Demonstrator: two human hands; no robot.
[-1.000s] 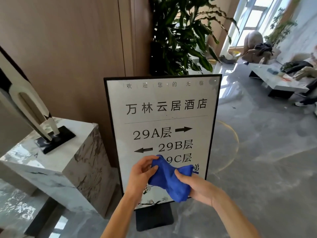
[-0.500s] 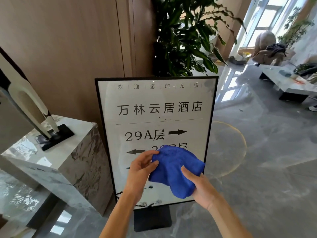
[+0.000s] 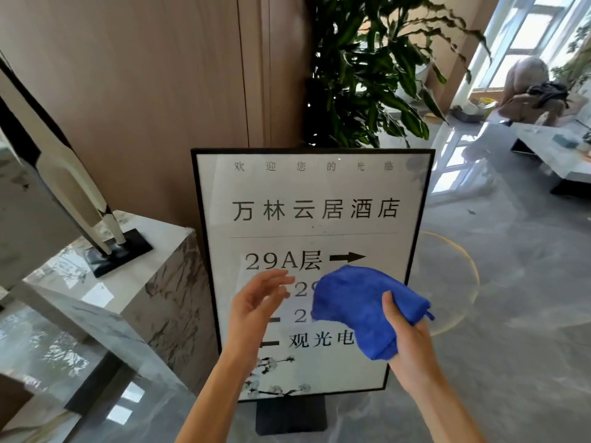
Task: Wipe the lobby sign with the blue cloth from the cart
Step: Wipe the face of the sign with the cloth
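Right hand (image 3: 412, 343) clamped on bunched blue cloth (image 3: 358, 310), thumb across the fold, apparently readied as a wiping pad. Left hand (image 3: 256, 308) spread and empty, just beside cloth. Beyond, upright lobby sign (image 3: 315, 199), glass seemingly not yet contacted.

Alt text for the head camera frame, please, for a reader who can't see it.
A right hand holds a bunched blue cloth in front of a framed lobby sign with Chinese text and arrows; the left hand hovers open beside it, empty. A marble plinth stands left of the sign, a leafy plant behind.
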